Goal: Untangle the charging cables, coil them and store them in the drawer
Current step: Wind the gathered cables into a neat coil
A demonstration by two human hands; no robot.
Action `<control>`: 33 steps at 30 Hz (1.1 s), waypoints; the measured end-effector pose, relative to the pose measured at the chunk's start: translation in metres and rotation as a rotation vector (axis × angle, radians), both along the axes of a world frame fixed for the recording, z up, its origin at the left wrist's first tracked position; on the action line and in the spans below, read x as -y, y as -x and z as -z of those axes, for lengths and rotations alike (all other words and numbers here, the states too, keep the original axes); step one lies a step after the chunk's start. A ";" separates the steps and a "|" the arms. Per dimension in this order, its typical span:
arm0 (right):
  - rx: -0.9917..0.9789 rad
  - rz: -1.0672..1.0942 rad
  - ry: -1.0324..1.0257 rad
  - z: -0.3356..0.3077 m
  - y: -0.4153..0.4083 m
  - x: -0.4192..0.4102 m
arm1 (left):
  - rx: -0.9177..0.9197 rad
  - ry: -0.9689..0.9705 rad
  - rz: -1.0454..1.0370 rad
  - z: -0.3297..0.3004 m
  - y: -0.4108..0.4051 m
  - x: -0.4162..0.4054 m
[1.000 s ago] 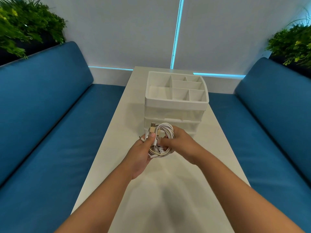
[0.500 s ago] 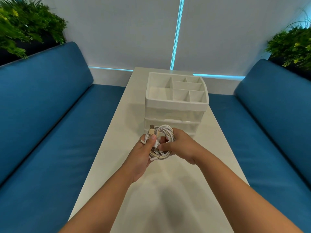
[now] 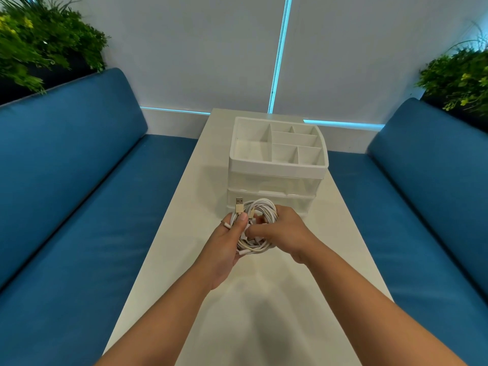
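White charging cables (image 3: 260, 225), several of them bundled in a loose tangle of loops, sit between both hands above the long pale table (image 3: 184, 207); the bundle hangs just at 6 o'clock of the drawer unit (image 3: 274, 186), near its lower front but apart from it; one gold USB plug (image 3: 239, 208) sticks up at 11 o'clock of the bundle. The left hand (image 3: 227, 247) cups the tangle from 8 o'clock, palm turned up, thumb pressed over the strands and fingers curled behind them, so it is grasping the cables; a ring shows on one finger. The right hand (image 3: 282, 233) comes in from 3 o'clock, back of the hand upward, thumb and fingers pinching strands near the middle of the tangle, so it too grasps the cables. The drawer unit is white plastic with a divided tray on top and two translucent drawers below, both pushed in; it stands toward 12 o'clock on the table. Blue cushioned benches (image 3: 79, 194) run along 9 and 3 o'clock; green plants (image 3: 39, 48) fill the corners at 10 and 2 o'clock; a thin cyan light strip (image 3: 280, 54) runs down the wall at 12 o'clock.
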State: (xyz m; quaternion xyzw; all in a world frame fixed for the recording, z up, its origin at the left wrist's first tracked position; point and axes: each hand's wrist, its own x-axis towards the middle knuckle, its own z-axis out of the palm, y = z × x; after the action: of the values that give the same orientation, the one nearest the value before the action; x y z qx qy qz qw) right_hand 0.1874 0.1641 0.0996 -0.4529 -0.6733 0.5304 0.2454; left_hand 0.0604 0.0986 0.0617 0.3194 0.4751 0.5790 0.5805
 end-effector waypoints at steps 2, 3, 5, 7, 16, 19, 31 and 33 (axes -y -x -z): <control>-0.007 -0.035 0.002 -0.002 -0.001 0.000 | 0.008 -0.013 -0.009 0.000 -0.001 0.000; -0.014 -0.060 0.016 -0.003 -0.002 -0.001 | 0.012 -0.014 -0.006 -0.001 0.000 0.000; -0.012 -0.081 0.034 -0.003 -0.004 -0.004 | 0.016 -0.010 0.007 -0.001 0.000 0.000; 0.012 -0.055 0.017 -0.001 -0.004 -0.005 | 0.016 -0.007 0.012 -0.001 0.000 -0.001; 0.099 0.045 -0.192 0.010 0.004 -0.004 | 0.104 0.043 -0.063 0.004 -0.003 -0.003; 0.120 0.076 -0.238 0.013 0.005 -0.004 | 0.113 0.044 -0.083 0.003 -0.002 -0.005; -0.029 0.020 -0.035 0.010 0.001 -0.007 | -0.018 0.074 -0.112 0.006 0.000 -0.010; -0.044 -0.062 0.029 0.006 -0.003 -0.007 | -0.049 0.078 -0.127 0.008 0.002 -0.012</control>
State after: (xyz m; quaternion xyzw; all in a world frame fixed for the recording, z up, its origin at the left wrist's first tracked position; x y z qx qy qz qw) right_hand 0.1909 0.1710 0.0933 -0.4235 -0.6738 0.5572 0.2371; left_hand 0.0585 0.1106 0.0538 0.2800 0.5306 0.5877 0.5428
